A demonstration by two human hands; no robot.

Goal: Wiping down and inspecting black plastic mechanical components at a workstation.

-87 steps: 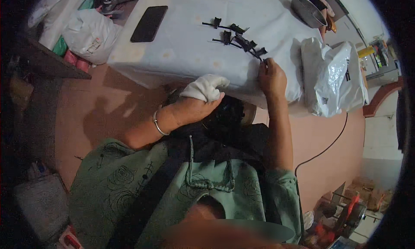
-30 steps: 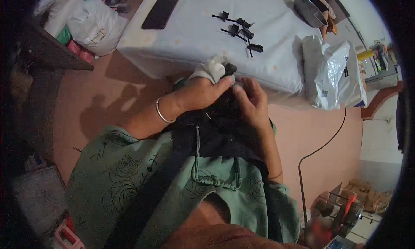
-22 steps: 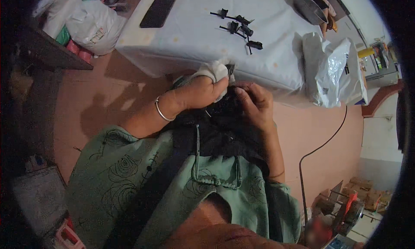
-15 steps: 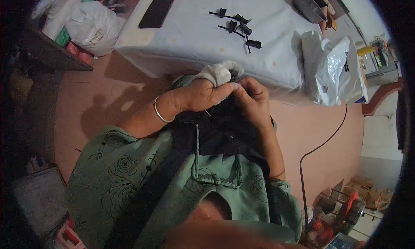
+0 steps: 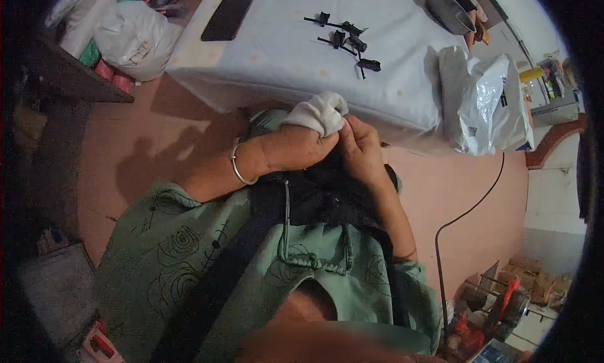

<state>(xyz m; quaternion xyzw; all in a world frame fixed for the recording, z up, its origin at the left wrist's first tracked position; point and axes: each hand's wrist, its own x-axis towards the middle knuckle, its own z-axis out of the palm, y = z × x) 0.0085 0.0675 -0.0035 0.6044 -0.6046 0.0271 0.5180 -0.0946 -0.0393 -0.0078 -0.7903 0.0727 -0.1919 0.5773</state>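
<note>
My left hand [image 5: 305,147], a metal bangle on its wrist, is closed round a bunched off-white cloth [image 5: 319,113] over my lap. Against the cloth's right side, the fingers of my right hand [image 5: 363,150] are pinched together. Whatever lies between those fingertips is hidden or too small to name. A bit of something dark shows at the edge of the cloth, mostly covered. Beyond my hands, several small black parts with thin stems [image 5: 352,42] lie on the white-covered table [image 5: 283,61].
A dark phone-like slab [image 5: 228,17] rests at the table's far left. To the right are a white plastic bag [image 5: 481,102] and a metal bowl [image 5: 450,10]. Another full white bag [image 5: 138,42] sits at upper left. A black cable [image 5: 459,218] runs down the right side.
The cloth has come round to cover more of the dark thing beside it. Both hands have turned slightly, the left one dropping a little. The parts on the table have not moved.
</note>
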